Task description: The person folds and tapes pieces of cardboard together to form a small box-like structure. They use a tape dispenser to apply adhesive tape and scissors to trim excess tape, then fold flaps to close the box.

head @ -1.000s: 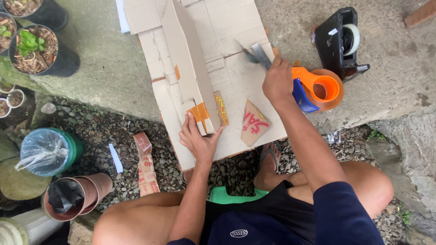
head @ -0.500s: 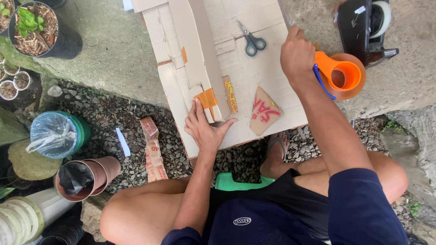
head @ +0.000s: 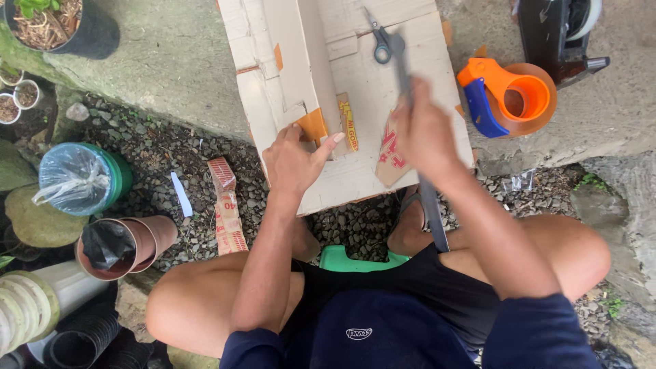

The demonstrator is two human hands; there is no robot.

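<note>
A flattened cardboard box (head: 273, 41) lies on a concrete ledge in front of me. My left hand (head: 294, 160) presses flat on it, fingers spread, next to an orange tape patch (head: 313, 126) and a yellow label strip (head: 348, 126). My right hand (head: 424, 137) is closed around a long, thin, dark grey strip (head: 434, 219), blurred, which runs from the box down to my lap. Under that hand lies a triangular cardboard scrap (head: 391, 160) with red marks. Grey-handled scissors (head: 380, 42) rest further up the box. An orange tape dispenser (head: 506, 96) sits just right of the box.
A black tape dispenser (head: 547, 34) stands at the top right. On the gravel to the left lie a printed cardboard scrap (head: 225, 205) and a white strip (head: 181, 195). A green bucket with a plastic bag (head: 78, 178), brown pots (head: 123, 242) and a plant pot (head: 61, 24) crowd the left.
My right hand has left the orange tape dispenser, come back over the box and now grips the long grey strip. My left hand has stayed pressed on the cardboard.
</note>
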